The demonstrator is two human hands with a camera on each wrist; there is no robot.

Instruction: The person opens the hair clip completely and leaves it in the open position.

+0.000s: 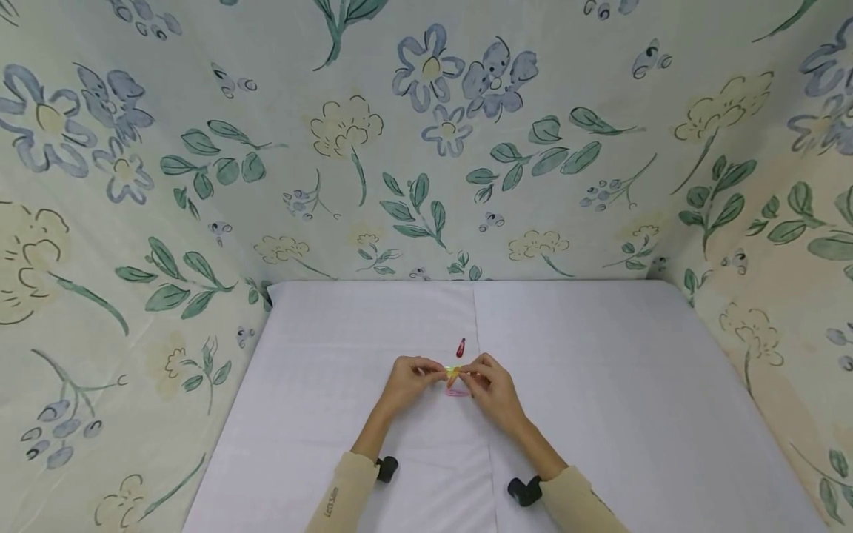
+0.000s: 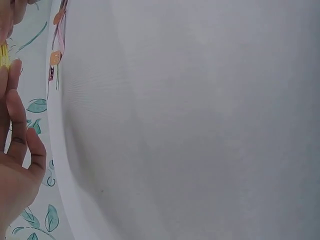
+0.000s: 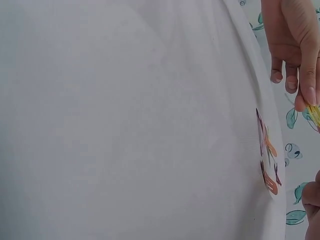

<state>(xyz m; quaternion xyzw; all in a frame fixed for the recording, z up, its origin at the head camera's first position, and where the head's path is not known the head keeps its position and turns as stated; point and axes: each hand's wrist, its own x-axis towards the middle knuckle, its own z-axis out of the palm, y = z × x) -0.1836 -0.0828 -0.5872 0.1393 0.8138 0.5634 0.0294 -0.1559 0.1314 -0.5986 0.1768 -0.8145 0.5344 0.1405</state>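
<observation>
My left hand [image 1: 408, 381] and right hand [image 1: 494, 391] meet above the white table. Between their fingertips they pinch a small yellow thing [image 1: 452, 370] with parallel strands; its exact kind cannot be told. In the right wrist view, thumb and fingers of the right hand [image 3: 300, 55] grip one end of the yellow strands [image 3: 313, 115]. The left hand [image 2: 17, 150] holds the other end in the left wrist view. Just beyond the fingers lies a red hair clip [image 1: 461, 347]. Below them is a thin pink loop [image 1: 457, 394], with orange pieces [image 3: 270, 184] beside it in the right wrist view.
White cloth covers the table [image 1: 333, 333]. Behind it and along the sides hangs a floral curtain [image 1: 413, 148]. Black wrist cameras [image 1: 524, 491] sit at the cuffs of beige sleeves [image 1: 346, 488].
</observation>
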